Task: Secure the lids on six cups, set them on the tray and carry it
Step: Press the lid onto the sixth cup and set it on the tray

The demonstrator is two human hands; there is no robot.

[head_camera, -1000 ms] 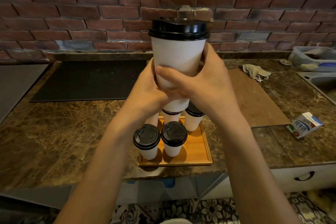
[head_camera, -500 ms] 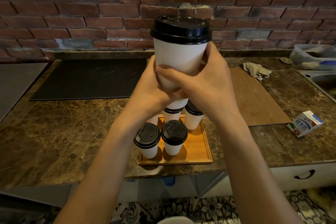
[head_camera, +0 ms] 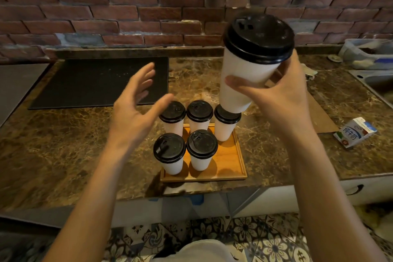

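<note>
Held cup (head_camera: 242, 83): tall white paper, tapered, tilted, with a black domed lid (head_camera: 259, 36) seated on its rim. It is up in the air, its base overlapping the tray's back right cup in view. Right hand (head_camera: 276, 100): grip wrapped round the lower wall, thumb across the front. Left hand (head_camera: 131, 112): grip wide, fingers spread, holding nothing, blurred.

Count: six lidded cups. Five stand on the wooden tray (head_camera: 231, 166): back row (head_camera: 199, 112) three, front row (head_camera: 202, 149) two. One tray, on the brown marble tabletop (head_camera: 63, 144).
</note>
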